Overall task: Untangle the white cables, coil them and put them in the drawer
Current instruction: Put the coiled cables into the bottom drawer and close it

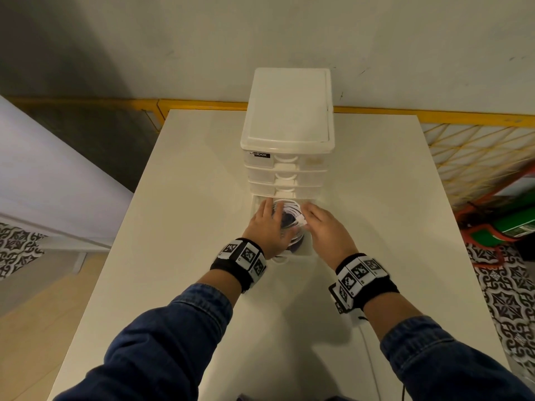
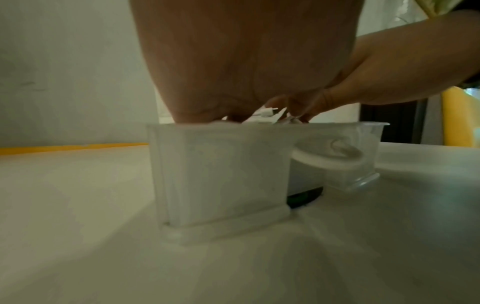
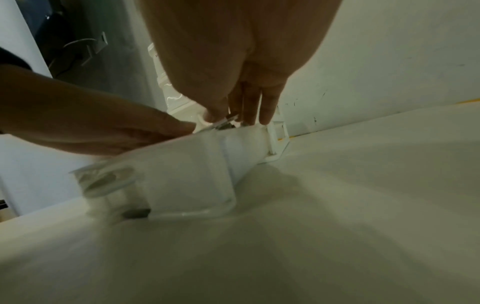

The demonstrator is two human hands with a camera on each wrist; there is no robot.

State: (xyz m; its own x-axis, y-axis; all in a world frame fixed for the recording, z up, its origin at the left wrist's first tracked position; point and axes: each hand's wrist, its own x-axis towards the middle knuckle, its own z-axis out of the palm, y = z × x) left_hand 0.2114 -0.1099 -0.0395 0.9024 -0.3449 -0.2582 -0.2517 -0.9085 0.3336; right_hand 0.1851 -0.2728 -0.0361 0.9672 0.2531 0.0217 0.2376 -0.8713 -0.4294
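Down in the pulled-out bottom drawer (image 1: 307, 250) of the small white drawer unit (image 1: 286, 111) lies the coiled white cable (image 1: 285, 203), its loops showing as pale rings over something dark on the drawer floor that I cannot identify. Both hands are over it: the left hand (image 1: 267, 230) lies with its fingers fairly straight across the near-left part of the coil, seemingly pressing it flat, while the right hand (image 1: 325, 227) has thumb and fingertips pinched on a short white plug end (image 1: 301, 219) that sticks up at the middle of the coil. From the wrist views the plug ends (image 2: 267, 114) poke just above the drawer rim, between the two hands. Such a cable looks light and limp, yet a coil of it is likely springy: let go, the loops may open and climb over the low translucent walls. The best hold, to my judgement, is flat pressure on the bundle where several turns cross, with the stiff plug tucked down inside the ring rather than tugged by its neck, the part most likely to be strained. Smooth sheathing may slide under dry fingers, so a broad press should serve better than a pinch. Under everything, the drawer unit stands on the white counter (image 1: 179, 198), its three upper drawers closed.
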